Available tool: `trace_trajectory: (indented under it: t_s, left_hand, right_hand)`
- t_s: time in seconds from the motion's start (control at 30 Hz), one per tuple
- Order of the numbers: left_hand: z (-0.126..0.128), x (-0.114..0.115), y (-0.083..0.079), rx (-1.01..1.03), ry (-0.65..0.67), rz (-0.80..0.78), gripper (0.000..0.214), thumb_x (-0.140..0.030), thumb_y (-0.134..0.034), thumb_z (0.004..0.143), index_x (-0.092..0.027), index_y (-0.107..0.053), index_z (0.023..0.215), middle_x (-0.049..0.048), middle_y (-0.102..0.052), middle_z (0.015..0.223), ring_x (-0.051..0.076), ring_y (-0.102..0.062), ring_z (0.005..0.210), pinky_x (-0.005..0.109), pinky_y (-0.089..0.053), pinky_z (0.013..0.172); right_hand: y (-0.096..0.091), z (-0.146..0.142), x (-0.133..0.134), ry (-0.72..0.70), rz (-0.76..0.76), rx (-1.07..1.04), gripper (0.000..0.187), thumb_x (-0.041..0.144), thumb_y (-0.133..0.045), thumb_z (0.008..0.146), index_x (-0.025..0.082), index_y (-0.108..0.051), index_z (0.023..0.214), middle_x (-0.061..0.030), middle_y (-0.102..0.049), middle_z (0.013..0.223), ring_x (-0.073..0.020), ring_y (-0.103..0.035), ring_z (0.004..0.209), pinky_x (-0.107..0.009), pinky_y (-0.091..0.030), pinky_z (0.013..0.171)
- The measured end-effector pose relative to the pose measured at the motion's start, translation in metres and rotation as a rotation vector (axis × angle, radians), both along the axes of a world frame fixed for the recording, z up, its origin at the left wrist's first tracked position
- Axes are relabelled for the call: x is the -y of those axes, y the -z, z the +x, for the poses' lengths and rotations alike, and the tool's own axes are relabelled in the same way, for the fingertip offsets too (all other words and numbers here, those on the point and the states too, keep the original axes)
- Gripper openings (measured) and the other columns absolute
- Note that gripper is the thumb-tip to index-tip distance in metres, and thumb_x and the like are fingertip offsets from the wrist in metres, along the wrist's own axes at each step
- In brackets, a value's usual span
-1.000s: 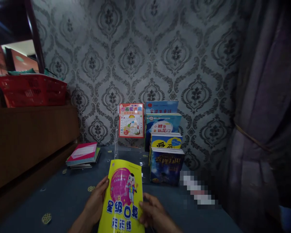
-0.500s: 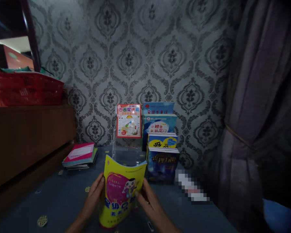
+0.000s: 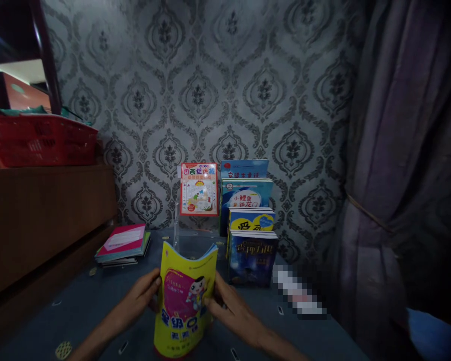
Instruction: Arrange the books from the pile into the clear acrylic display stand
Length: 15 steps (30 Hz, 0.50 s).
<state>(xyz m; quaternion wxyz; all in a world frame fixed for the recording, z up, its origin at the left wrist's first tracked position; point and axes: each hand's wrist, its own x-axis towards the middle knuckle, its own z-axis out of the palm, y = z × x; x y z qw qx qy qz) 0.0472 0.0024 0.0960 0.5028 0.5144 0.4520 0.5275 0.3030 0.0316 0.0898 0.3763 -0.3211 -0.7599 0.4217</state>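
Left hand [image 3: 146, 290] and right hand [image 3: 229, 307] grasping opposite edges of curved yellow paperback [image 3: 184, 303], "星级口…天天练", in front of clear plastic stand [image 3: 176, 220]. On stand: red-bordered booklet [image 3: 199, 190], "图画捉迷藏". Right of stand: light-blue book [image 3: 248, 194], "小鲤鱼跳龙门".

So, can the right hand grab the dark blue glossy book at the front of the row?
Probably not yet: the right hand is holding the curved yellow paperback, though nothing visible blocks its way to the dark blue glossy book.

Yellow book [image 3: 180, 296]: "星级口", "天天练". Red-bordered book [image 3: 199, 189]: "图画捉迷藏". Light-blue book [image 3: 247, 193]: "小鲤鱼跳龙门". Rearmost blue book [image 3: 245, 168]: "安徒生童话".
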Motion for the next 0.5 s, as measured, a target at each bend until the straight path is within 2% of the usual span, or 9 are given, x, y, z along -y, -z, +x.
trace_trajectory:
  t_s: [0.1, 0.2, 0.33, 0.5]
  left_hand:
    - [-0.001, -0.010, -0.005, 0.100, -0.020, -0.015, 0.022, -0.022, -0.078, 0.074, -0.021, -0.073, 0.095, 0.0021, -0.067, 0.074, 0.018, -0.061, 0.064, 0.022, -0.052, 0.054]
    - [-0.002, -0.025, -0.024, 0.060, -0.005, 0.055, 0.023, -0.020, -0.075, 0.076, -0.022, -0.073, 0.099, 0.0018, -0.067, 0.075, 0.019, -0.060, 0.064, 0.024, -0.051, 0.057]
    - [-0.007, -0.055, -0.073, -0.146, -0.073, 0.320, 0.014, -0.024, -0.069, 0.080, -0.020, -0.072, 0.093, 0.0035, -0.068, 0.083, 0.020, -0.060, 0.073, 0.024, -0.050, 0.059]
    - [-0.009, -0.107, -0.146, -0.370, -0.136, 0.673, 0.014, -0.030, -0.055, 0.088, -0.018, -0.062, 0.086, -0.0001, -0.059, 0.075, 0.015, -0.055, 0.064, 0.023, -0.049, 0.056]
  right_hand:
    - [-0.015, 0.000, -0.010, -0.071, 0.081, 0.107, 0.038, 0.040, -0.060, 0.086, 0.023, -0.054, 0.119, -0.0064, -0.067, 0.111, -0.0254, -0.062, 0.101, -0.037, -0.049, 0.087]
    - [-0.033, -0.001, -0.028, -0.064, 0.092, 0.070, 0.047, 0.045, -0.063, 0.084, 0.024, -0.052, 0.125, -0.0060, -0.067, 0.115, -0.0254, -0.062, 0.105, -0.038, -0.050, 0.089]
    - [-0.072, -0.003, -0.067, 0.027, 0.164, 0.000, 0.057, 0.049, -0.068, 0.079, 0.022, -0.051, 0.127, -0.0071, -0.067, 0.114, -0.0250, -0.062, 0.104, -0.039, -0.052, 0.088]
    - [-0.145, -0.010, -0.124, 0.122, 0.383, -0.065, 0.048, 0.044, -0.064, 0.081, 0.021, -0.048, 0.120, -0.0074, -0.063, 0.118, -0.0223, -0.062, 0.099, -0.037, -0.054, 0.081]
